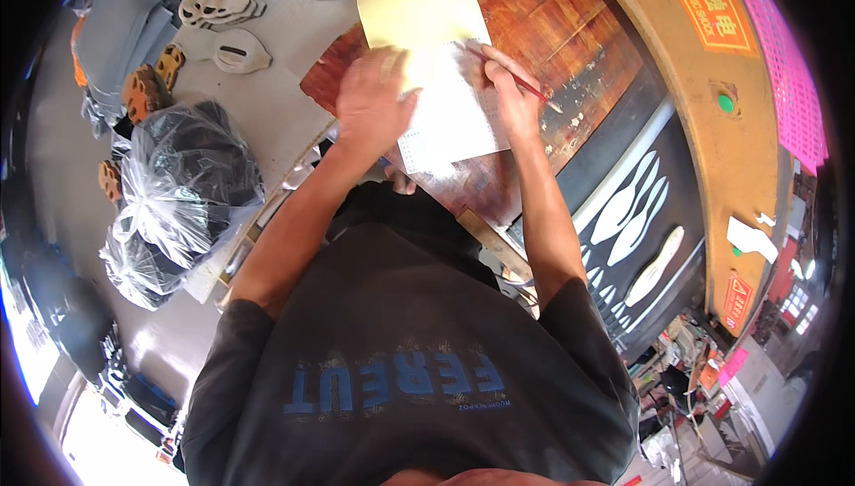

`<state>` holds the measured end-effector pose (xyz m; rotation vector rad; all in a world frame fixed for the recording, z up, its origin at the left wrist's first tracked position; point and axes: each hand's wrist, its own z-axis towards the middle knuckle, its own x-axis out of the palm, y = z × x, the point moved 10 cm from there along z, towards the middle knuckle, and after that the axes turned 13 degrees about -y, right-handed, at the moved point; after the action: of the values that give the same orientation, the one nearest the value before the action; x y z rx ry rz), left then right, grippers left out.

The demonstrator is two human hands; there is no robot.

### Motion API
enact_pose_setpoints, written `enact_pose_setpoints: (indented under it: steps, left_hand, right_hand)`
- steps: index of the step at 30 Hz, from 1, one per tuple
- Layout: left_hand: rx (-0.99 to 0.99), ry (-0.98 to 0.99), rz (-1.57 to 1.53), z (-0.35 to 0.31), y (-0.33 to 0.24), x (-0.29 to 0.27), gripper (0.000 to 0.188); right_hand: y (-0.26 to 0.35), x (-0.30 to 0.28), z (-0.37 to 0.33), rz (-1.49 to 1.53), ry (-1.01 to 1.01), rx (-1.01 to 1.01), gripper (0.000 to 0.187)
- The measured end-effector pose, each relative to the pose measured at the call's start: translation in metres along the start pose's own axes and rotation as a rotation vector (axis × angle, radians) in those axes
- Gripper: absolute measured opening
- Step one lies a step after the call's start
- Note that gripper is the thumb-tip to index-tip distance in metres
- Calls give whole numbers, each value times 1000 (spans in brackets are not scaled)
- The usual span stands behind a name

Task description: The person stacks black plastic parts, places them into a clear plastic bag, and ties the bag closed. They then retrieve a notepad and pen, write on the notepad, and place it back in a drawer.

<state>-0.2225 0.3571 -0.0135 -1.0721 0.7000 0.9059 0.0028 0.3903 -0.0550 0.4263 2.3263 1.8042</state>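
Red slim pen (532, 91) gripped in my right hand (517, 99) over pale rectangular paper sheet (454, 125).
Left hand (374, 99) looks flat, open; if it lifts, I reckon the sheet could skid.

A workshop; orange machine (744, 161); stacked cut-outs (216, 3).

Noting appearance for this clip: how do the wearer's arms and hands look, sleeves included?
The left hand and right hand are ungloved. Short dark sleeves leave the forearms uncovered; no watch shows. The dark shirt has blue lettering.
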Motion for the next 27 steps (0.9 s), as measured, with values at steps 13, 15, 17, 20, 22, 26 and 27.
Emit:
enact_pose_setpoints:
  steps: [13,15,17,20,22,26,27]
  left_hand:
    - [407,183,-133,-20,-13,64,59]
    - [401,249,-91,-22,-14,67,60]
    - [384,304,-39,-23,-13,70,58]
    - [385,145,-134,-17,-17,55,55]
    - [387,126,-151,-17,-15,56,55]
    - [381,164,-132,-23,-15,58,56]
    - [397,142,-175,-22,-17,57,56]
  right_hand:
    - [-27,8,18,-133,-4,-128,18]
    - [-20,18,23,-150,-9,-198,13]
    - [-32,30,27,-141,29,-60,13]
    - [-36,35,31,-16,54,-40,15]
    - [-47,22,38,-122,-37,-22,17]
    - [-49,20,38,-105,100,-94,22]
    - [-49,0,44,-571,-53,-174,25]
